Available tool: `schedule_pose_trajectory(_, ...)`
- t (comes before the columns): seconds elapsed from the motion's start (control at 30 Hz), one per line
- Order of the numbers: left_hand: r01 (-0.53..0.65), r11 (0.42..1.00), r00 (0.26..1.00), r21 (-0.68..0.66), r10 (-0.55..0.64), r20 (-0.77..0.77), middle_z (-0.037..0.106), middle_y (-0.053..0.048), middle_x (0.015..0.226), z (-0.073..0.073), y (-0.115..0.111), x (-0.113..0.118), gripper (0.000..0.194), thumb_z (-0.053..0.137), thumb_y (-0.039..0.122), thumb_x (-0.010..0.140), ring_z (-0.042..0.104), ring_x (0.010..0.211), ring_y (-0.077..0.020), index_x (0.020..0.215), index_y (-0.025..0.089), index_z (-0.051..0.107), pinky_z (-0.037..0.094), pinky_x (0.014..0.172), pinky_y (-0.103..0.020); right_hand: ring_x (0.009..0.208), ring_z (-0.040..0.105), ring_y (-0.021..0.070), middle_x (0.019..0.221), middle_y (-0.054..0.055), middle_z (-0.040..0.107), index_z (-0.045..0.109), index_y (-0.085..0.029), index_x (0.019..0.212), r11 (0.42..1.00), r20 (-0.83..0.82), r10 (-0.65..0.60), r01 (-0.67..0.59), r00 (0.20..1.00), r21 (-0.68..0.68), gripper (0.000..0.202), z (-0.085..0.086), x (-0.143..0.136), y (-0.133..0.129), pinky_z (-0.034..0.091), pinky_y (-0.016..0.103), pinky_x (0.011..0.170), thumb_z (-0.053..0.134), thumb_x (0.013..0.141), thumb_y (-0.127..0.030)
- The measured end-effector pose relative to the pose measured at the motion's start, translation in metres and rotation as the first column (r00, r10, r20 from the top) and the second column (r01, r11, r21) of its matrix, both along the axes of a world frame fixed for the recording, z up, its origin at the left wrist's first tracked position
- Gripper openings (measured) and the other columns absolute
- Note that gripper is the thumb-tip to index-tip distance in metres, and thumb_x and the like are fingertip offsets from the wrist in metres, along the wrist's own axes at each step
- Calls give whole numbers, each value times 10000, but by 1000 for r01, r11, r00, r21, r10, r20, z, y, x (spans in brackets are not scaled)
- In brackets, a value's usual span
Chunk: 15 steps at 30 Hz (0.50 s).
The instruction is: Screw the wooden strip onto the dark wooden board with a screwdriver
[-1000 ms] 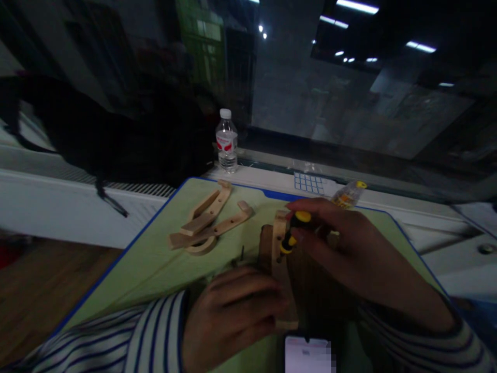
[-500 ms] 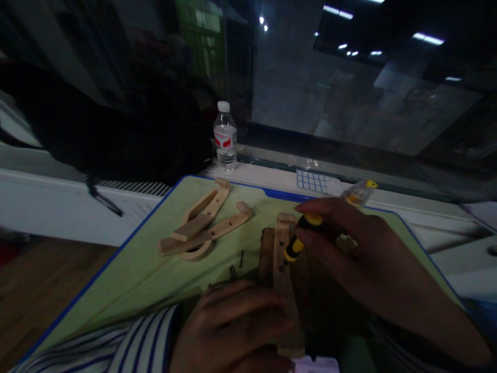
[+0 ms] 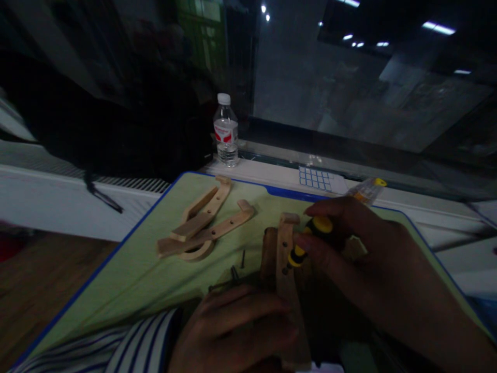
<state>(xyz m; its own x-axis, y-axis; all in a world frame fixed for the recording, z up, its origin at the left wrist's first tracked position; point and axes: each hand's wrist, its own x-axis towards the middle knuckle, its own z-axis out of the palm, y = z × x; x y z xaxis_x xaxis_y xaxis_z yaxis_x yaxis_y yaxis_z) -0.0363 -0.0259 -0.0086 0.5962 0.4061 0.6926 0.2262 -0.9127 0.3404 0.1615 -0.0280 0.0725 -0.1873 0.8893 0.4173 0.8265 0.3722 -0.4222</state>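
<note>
A short yellow-and-black screwdriver is pinched between the thumb and fingers of my right hand. Its lower end meets a hook-shaped wooden piece near a dark hole. My left hand presses on the lower part of that piece with its fingers together. Under the upper part of the piece lies a darker brown wooden block. Loose screws lie to the left, above my left hand.
More wooden pieces lie stacked on the green, blue-edged table. Behind it, a water bottle, a gridded sheet and a clear packet with a yellow tip rest on the sill.
The screwdriver and my right hand have shifted slightly right and the tool leans more. The wooden piece has also moved a little right under my left hand. The view has shifted slightly.
</note>
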Motion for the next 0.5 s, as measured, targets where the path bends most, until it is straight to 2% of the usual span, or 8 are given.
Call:
schedule_pose_trajectory(0.17, 34, 999, 999, 0, -34, 37, 733, -7, 910, 1, 1, -1, 239, 489, 373, 940, 679, 813, -86, 946, 188, 641, 546, 729, -155, 812, 699, 132, 992, -31, 722, 584, -295, 1121, 996, -41, 88, -89, 995, -27, 250, -3, -1, 3, 549, 214, 696, 585, 872, -324)
schedule_pose_trajectory(0.27, 47, 999, 998, -17, -46, 30, 732, -9, 903, 3, 1, -2, 251, 475, 369, 947, 679, 808, -90, 961, 182, 642, 547, 720, -159, 872, 696, 147, 1059, -11, 714, 535, -304, 1229, 994, -6, 90, -91, 996, -57, 349, -1, 1, 3, 557, 231, 709, 564, 882, -326)
schedule_pose_trajectory(0.37, 48, 999, 998, -8, -48, 50, 730, -10, 892, 4, 0, -2, 262, 466, 386, 949, 678, 812, -90, 947, 184, 635, 546, 711, -161, 931, 690, 159, 1132, 9, 697, 446, -306, 1337, 986, 26, 119, -116, 993, -120, 464, 1, 4, 1, 563, 233, 702, 535, 885, -250)
schedule_pose_trajectory(0.5, 57, 998, 997, 7, -58, 46, 734, -10, 913, 5, 1, -1, 257, 445, 358, 962, 676, 840, -84, 957, 179, 630, 538, 746, -159, 884, 704, 148, 1070, -6, 722, 425, -321, 1357, 977, 11, 143, -139, 990, -163, 500, 3, 6, -2, 563, 220, 687, 522, 881, -199)
